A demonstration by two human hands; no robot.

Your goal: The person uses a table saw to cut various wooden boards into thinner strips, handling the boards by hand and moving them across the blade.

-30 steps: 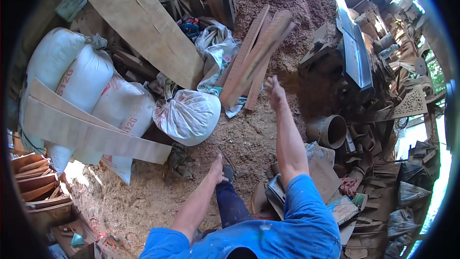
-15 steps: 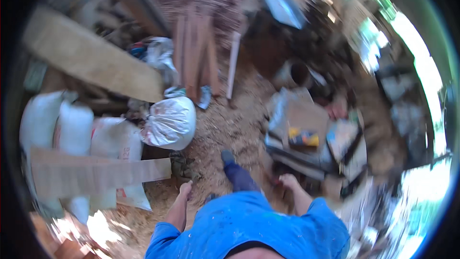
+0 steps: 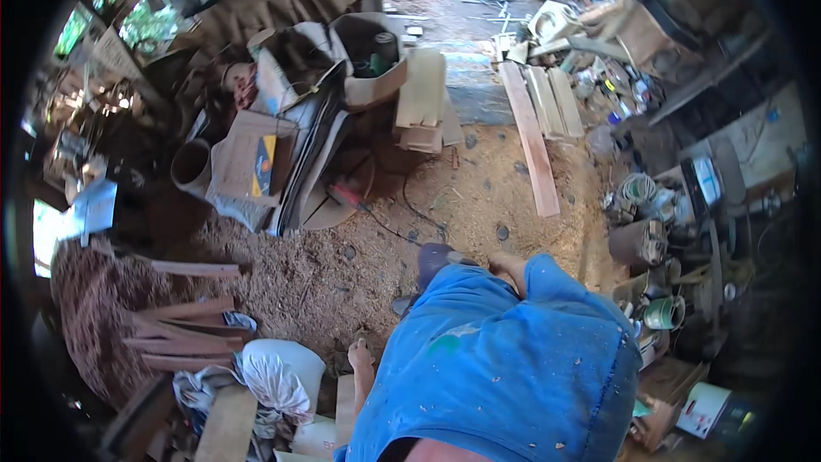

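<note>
My left hand (image 3: 360, 352) hangs low beside the blue shirt (image 3: 487, 359), over the sawdust-covered ground (image 3: 316, 282). Its fingers look curled, with nothing visible in them. A tied white sack (image 3: 291, 370) is the nearest thing to its left. My right hand (image 3: 506, 268) shows just past the shirt's front edge, partly covered, so its fingers cannot be made out. Ahead of it a long wooden board (image 3: 532, 141) lies on the sawdust. My dark-covered foot (image 3: 434, 263) stands in front of the shirt.
Left of centre is a pile of cardboard and sacks (image 3: 295, 133), with a red-handled tool (image 3: 345, 196) and cord beside it. Stacked pale boards (image 3: 422, 98) stand behind. Reddish wood strips (image 3: 184, 338) lie at left. Cluttered shelves with a green can (image 3: 663, 314) line the right.
My view has turned to the right: the cardboard pile now sits left of centre and the white sack lower left. Boards and the right-hand clutter have come into view. Both hands stay low.
</note>
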